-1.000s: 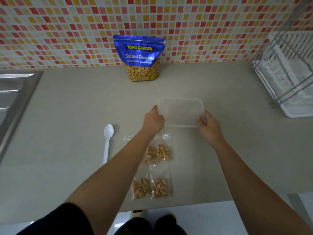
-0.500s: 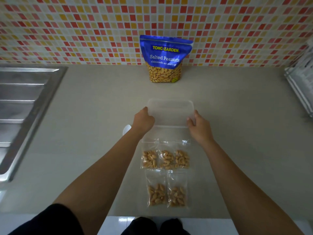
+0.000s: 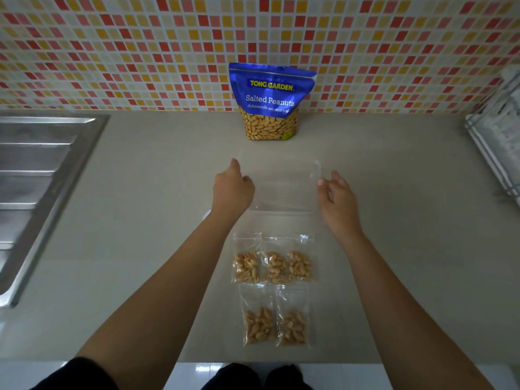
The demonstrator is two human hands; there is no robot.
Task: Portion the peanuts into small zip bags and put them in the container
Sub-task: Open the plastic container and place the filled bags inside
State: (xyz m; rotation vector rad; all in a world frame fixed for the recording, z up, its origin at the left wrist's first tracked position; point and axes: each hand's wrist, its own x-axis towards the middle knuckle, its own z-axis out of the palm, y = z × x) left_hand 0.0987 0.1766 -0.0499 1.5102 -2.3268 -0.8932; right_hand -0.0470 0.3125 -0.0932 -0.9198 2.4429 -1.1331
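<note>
A clear, empty rectangular container (image 3: 284, 190) sits on the beige counter in front of the blue Salted Peanuts bag (image 3: 271, 102), which stands against the tiled wall. My left hand (image 3: 232, 190) is curled on the container's left rim, thumb at its far corner. My right hand (image 3: 336, 198) is by the right rim with fingers spread, one fingertip near the edge. Closer to me lie several small zip bags of peanuts: three in a row (image 3: 273, 266) and two below (image 3: 275, 325).
A steel sink and drainboard (image 3: 42, 178) fill the left side. A white dish rack (image 3: 498, 136) stands at the right edge. A bit of white spoon (image 3: 206, 215) shows behind my left wrist. The counter's front edge (image 3: 365, 361) runs just below the bags.
My right hand has opened and come off the container's right rim. My left arm shifted, uncovering the upper row of bags. The view has swung left, showing more of the sink.
</note>
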